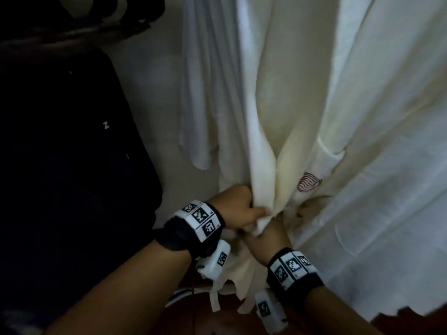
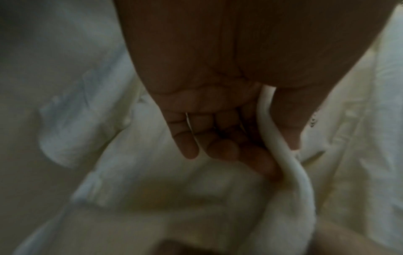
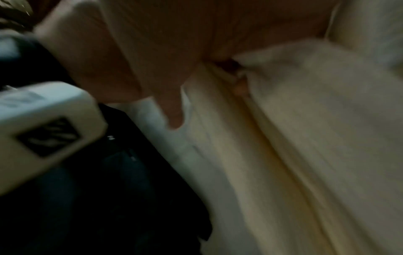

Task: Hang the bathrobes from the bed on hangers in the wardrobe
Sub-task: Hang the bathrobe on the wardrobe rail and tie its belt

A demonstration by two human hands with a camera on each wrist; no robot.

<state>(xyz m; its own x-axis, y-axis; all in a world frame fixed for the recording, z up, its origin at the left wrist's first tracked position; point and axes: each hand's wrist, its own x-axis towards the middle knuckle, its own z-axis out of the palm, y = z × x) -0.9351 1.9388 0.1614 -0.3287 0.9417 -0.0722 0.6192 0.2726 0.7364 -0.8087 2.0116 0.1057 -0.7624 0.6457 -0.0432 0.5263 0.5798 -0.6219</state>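
A person's left hand (image 1: 235, 206) and right hand (image 1: 268, 234) meet low at the front of a cream bathrobe (image 1: 302, 112) hanging in a dim wardrobe, both wearing black wristbands with printed square markers. The left hand is closed on a gathered fold of the robe's front edge, thumb across the cloth; the left wrist view shows its fingers (image 2: 220, 146) curled with a narrow white strip, perhaps a belt or hem, running between thumb and palm. The right hand sits just beneath the left, its fingers buried in the fabric, so whether it grips the cloth cannot be told; the right wrist view is blurred and shows only skin against folds. The hanger and rail are cut off above the head view. The robe falls in long vertical folds, with a patch pocket (image 1: 331, 163) and a small reddish embroidered emblem (image 1: 309, 182) beside the hands, and its ragged lower edge trails below the wrists. A second white garment (image 1: 205, 93) hangs just left of it. Farther left hangs a black garment (image 1: 79, 146), its details lost in shadow, with dark hangers (image 1: 101, 10) barely visible above it.
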